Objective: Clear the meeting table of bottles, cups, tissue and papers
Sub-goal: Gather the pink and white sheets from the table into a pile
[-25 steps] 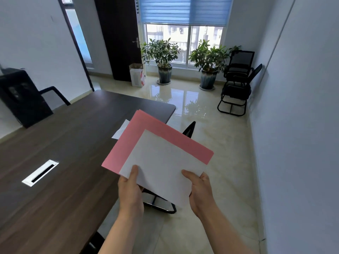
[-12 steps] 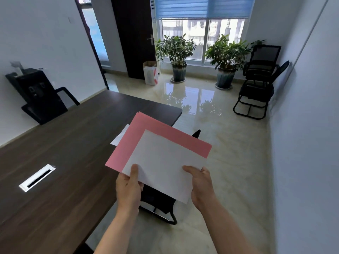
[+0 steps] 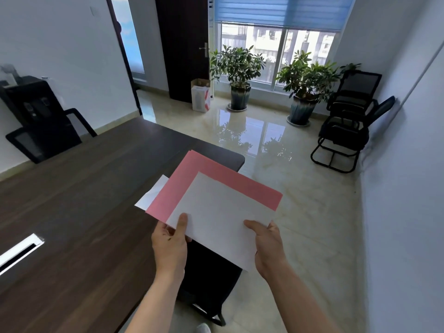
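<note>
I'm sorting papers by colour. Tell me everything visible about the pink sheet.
The pink sheet is plain, flat, unprinted paper. It is held tilted above the table edge, a white sheet overlapping its near right part. The left hand pinches both sheets' near-left corner; the right hand grips the white sheet's near edge.

Bright daylight from the window (image 3: 278,51) glares off the floor (image 3: 252,138); wide-angle edges bend.

Both hands, left hand (image 3: 170,243) and right hand (image 3: 269,246), hold papers (image 3: 216,212) beside table (image 3: 84,200).
</note>
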